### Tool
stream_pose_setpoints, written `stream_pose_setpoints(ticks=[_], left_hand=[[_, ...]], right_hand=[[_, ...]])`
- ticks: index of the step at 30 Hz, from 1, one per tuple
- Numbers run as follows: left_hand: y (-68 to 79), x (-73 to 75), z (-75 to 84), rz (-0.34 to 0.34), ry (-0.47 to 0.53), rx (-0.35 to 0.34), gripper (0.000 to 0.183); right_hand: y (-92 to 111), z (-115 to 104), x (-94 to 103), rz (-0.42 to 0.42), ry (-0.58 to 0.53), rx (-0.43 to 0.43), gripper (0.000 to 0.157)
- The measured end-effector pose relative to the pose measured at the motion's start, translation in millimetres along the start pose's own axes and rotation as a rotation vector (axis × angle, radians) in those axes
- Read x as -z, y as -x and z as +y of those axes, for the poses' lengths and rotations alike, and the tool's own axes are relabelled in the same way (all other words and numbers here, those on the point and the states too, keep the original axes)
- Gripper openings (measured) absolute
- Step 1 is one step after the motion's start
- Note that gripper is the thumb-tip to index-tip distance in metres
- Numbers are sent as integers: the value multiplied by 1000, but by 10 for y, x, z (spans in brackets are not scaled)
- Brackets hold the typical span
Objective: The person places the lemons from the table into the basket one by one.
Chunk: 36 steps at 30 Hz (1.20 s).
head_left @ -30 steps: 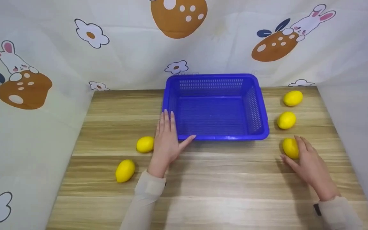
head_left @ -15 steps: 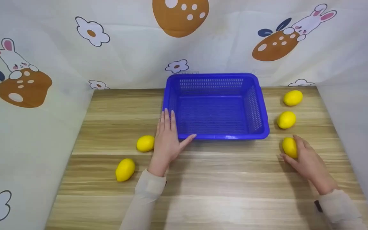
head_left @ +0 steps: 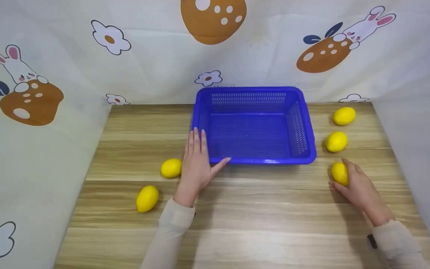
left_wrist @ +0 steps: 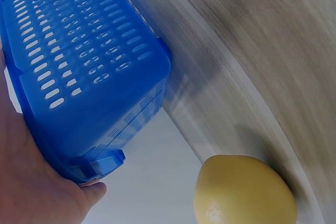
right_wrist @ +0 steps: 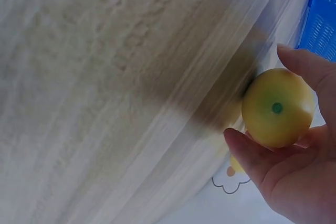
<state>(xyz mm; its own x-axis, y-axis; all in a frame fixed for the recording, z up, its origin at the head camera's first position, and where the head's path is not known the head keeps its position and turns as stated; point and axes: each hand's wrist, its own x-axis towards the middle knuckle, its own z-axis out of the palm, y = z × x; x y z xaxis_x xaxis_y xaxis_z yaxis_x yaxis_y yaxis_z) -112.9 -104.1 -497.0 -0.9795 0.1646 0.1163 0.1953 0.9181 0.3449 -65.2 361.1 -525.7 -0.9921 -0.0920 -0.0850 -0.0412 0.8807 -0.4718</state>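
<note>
My left hand (head_left: 196,164) lies with straight fingers along the near left corner of a blue plastic basket (head_left: 263,161), thumb spread over its front rim. In the left wrist view, the basket's slotted wall (left_wrist: 73,40) rises beside that hand. At the right of the table, my right hand (head_left: 360,188) grips a yellow lemon (head_left: 339,173), the nearest of three in a column. The right wrist view has this lemon (right_wrist: 275,111) end-on, a green spot at its tip, with thumb and fingers curved around it. Part of the lemon is hidden behind the fingers.
Two more lemons, a middle one (head_left: 336,141) and a far one (head_left: 344,116), lie right of the basket. Left of my left hand are another lemon (head_left: 171,168) and a nearer one (head_left: 147,198). A printed cloth (head_left: 155,67) hangs behind the wooden table (head_left: 259,224).
My right hand's fingers have drawn in closer around the near right lemon, which stays in place. The left hand keeps its position on the basket. The head view shifts very slightly.
</note>
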Motion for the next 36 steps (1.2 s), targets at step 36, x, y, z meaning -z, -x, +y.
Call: stream_pose_setpoints(ticks=[36], left_hand=[[5, -3, 4, 5, 13, 3, 116]], right_hand=[[45, -158, 111, 111, -60, 102, 73]])
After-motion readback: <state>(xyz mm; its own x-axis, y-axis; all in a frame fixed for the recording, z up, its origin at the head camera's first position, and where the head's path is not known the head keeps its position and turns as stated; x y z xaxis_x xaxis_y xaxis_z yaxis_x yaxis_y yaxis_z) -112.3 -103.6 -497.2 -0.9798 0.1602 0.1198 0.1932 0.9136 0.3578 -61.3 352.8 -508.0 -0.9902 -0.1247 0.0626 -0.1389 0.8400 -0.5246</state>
